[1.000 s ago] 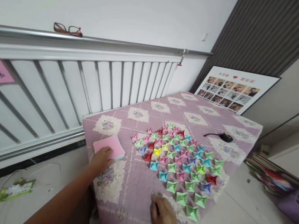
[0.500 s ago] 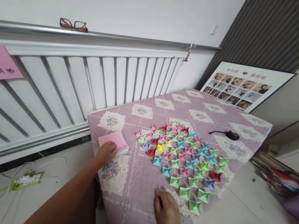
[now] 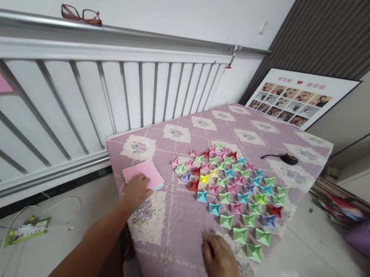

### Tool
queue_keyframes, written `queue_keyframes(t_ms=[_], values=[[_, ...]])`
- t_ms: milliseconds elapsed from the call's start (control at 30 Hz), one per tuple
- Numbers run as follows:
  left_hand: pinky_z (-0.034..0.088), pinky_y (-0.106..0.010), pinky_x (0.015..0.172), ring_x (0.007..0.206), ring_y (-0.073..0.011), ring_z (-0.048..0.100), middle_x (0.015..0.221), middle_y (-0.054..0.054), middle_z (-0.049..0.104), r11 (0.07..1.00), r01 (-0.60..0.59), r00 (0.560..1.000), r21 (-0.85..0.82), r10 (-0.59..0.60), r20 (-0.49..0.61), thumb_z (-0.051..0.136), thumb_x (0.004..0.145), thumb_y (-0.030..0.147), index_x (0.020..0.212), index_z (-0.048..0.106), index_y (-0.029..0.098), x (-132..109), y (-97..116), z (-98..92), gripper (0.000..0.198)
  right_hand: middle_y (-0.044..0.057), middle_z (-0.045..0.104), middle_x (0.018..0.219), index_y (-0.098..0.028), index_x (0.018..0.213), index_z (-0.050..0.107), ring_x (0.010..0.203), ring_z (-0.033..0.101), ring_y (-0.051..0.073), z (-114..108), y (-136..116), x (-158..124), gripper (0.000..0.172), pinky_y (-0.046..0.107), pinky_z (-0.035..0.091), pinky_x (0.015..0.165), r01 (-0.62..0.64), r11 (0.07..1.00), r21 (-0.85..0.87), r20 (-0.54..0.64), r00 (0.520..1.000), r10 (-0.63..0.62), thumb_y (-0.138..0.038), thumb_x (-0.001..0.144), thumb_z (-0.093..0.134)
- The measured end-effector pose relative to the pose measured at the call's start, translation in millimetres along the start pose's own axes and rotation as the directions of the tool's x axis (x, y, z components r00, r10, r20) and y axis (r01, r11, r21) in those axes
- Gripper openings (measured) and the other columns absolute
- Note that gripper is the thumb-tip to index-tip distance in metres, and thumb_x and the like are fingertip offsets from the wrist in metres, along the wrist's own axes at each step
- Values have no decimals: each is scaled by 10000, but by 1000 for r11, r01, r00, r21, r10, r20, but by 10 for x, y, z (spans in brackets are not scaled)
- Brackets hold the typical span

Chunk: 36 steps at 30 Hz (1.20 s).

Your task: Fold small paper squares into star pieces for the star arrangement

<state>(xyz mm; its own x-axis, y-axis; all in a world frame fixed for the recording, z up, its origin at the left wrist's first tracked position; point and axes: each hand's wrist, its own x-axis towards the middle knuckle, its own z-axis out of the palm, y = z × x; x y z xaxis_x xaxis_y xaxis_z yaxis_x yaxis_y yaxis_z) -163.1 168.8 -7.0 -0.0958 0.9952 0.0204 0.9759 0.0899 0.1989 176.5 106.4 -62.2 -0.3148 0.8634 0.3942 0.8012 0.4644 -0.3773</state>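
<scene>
My left hand [image 3: 137,190] lies on a stack of square coloured paper [image 3: 146,170], its fingers on the pink top sheet near the front corner. The hand is open, and the sheet stays flat beneath it. My right hand [image 3: 220,261] rests on the tablecloth near the front edge, loosely bent, with a gap between thumb and forefinger and nothing visible in it. Just beyond it stand rows of small folded paper shapes [image 3: 226,221] with pointed corners, in green, pink, blue, red and yellow. A green one [image 3: 253,252] is close to the right hand.
A purple flowered cloth [image 3: 185,246] covers the table. A black object with a cord [image 3: 289,159] lies at the right. Behind are a white radiator [image 3: 164,93], glasses [image 3: 81,14] on a pipe and a photo board [image 3: 292,101]. A power strip [image 3: 27,231] lies on the floor.
The view has shifted slightly, so the scene sits a little differently. My left hand stays on the paper stack and my right hand on the cloth; no paper has visibly been moved.
</scene>
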Motion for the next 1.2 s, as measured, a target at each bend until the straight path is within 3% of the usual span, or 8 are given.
queue_keyframes(t_ms=[233, 367, 600, 833, 1000, 1200], values=[[388, -347, 912, 1054, -254, 515, 1107, -86, 578, 999, -48, 997, -6, 49, 54, 538, 852, 389, 1054, 619, 214, 45, -94, -72, 279, 45, 621, 814, -221, 838, 614, 777, 595, 176, -13, -30, 8, 140, 302, 474, 720, -18, 1000, -19, 13, 1000, 18, -262, 867, 484], [392, -313, 886, 1001, -221, 565, 1041, -93, 628, 1000, -31, 995, -1, 31, 97, 415, 919, 321, 961, 635, 179, 103, -103, -137, 265, 41, 616, 786, -221, 812, 619, 746, 592, 168, -25, -53, 16, 142, 291, 474, 694, -28, 999, -42, -1, 1000, 28, -255, 861, 491], [414, -306, 776, 951, -231, 612, 1008, -116, 665, 1000, 20, 994, -3, -19, 110, 348, 927, 251, 1061, 591, 163, 213, -200, -188, 292, 44, 615, 788, -215, 824, 618, 744, 593, 171, -25, -96, 26, 155, 298, 481, 697, -33, 995, -94, -4, 999, 32, -256, 875, 477], [359, -273, 658, 826, -198, 609, 878, -71, 670, 995, 7, 990, -104, 8, 140, 385, 894, 284, 836, 593, 183, 341, -425, -196, 238, 53, 640, 821, -224, 862, 639, 755, 607, 181, 11, -88, 67, 172, 309, 487, 716, -33, 990, -140, 4, 999, 34, -306, 876, 489], [280, -271, 572, 674, -154, 547, 753, -31, 628, 976, 25, 993, -217, 1, 117, 403, 872, 273, 741, 547, 180, 389, -530, -161, 216, 61, 648, 790, -211, 839, 643, 753, 605, 190, 321, -398, 428, 242, 316, 476, 718, -93, 995, 24, 18, 996, 92, -338, 894, 444], [225, -265, 541, 597, -132, 455, 629, 15, 516, 938, -11, 998, -345, 31, 54, 436, 851, 287, 656, 471, 193, 387, -596, -66, 220, 67, 658, 856, -185, 868, 639, 819, 598, 190, 746, -967, 1323, 264, 303, 456, 774, -296, 899, 324, 144, 954, 262, -314, 867, 409]])
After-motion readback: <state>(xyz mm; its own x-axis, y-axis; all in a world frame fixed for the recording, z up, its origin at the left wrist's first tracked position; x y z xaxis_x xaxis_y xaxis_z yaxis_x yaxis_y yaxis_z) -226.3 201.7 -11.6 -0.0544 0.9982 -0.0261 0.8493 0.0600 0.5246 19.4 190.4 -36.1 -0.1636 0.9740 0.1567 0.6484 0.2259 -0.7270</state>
